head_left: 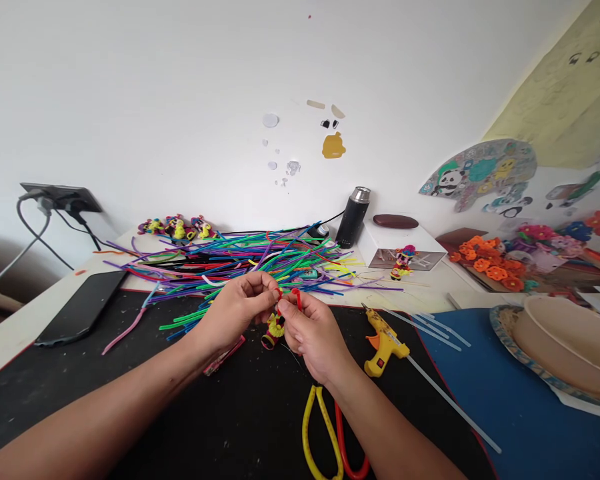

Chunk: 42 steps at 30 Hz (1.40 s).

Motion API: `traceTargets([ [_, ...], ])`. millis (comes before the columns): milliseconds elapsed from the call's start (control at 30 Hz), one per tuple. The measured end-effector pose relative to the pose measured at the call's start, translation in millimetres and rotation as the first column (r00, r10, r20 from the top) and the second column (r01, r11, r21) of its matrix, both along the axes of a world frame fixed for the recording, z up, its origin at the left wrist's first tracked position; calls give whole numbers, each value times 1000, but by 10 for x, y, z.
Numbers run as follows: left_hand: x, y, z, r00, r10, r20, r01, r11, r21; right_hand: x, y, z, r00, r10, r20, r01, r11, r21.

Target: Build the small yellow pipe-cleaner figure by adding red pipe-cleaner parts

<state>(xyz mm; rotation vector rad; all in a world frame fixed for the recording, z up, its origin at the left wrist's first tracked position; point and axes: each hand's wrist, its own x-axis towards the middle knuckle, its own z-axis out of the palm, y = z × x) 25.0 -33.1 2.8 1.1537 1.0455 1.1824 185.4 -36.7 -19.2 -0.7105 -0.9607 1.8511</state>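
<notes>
My left hand [236, 308] is closed in a pinch, its fingertips at a short piece of red pipe cleaner [297, 297] between the two hands. Opposite it, my right hand [314, 333] pinches the same red piece, a curled end of which sticks up above the fingers. Just below the fingertips is a small yellow, black and pink pipe-cleaner figure [272, 333]; whether it hangs from the fingers or rests on the mat I cannot tell. Scissors with one yellow and one red handle [307, 427] lie under my right wrist, their blades hidden.
Loose pipe cleaners [200, 267] are heaped behind my hands. A yellow glue gun [384, 343] with glue sticks [443, 328] lies right, a phone [83, 307] left. Farther back stand a black flask [353, 219], a white box [400, 243] and finished figures [177, 228]. A bowl [570, 347] stands far right.
</notes>
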Motion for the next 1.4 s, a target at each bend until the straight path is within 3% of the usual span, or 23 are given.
traceTargets([
  [267, 55, -31, -26, 999, -17, 43, 19, 999, -36, -16, -29, -5, 997, -71, 15, 71, 997, 10],
  [467, -104, 50, 122, 982, -188, 15, 189, 978, -89, 37, 0, 52, 996, -93, 12, 92, 995, 33],
  [733, -223, 92, 205, 976, -101, -193, 119, 989, 85, 31, -12, 79, 998, -58, 33, 58, 998, 8],
  [1133, -230, 33, 241, 860, 20, -510, 150, 945, 290, 31, -22, 79, 999, -19, 27, 18, 1000, 14],
  [1400, -260, 68, 222, 900, -118, -421, 180, 977, 112, 31, -18, 80, 999, -22, 30, 21, 1000, 22],
])
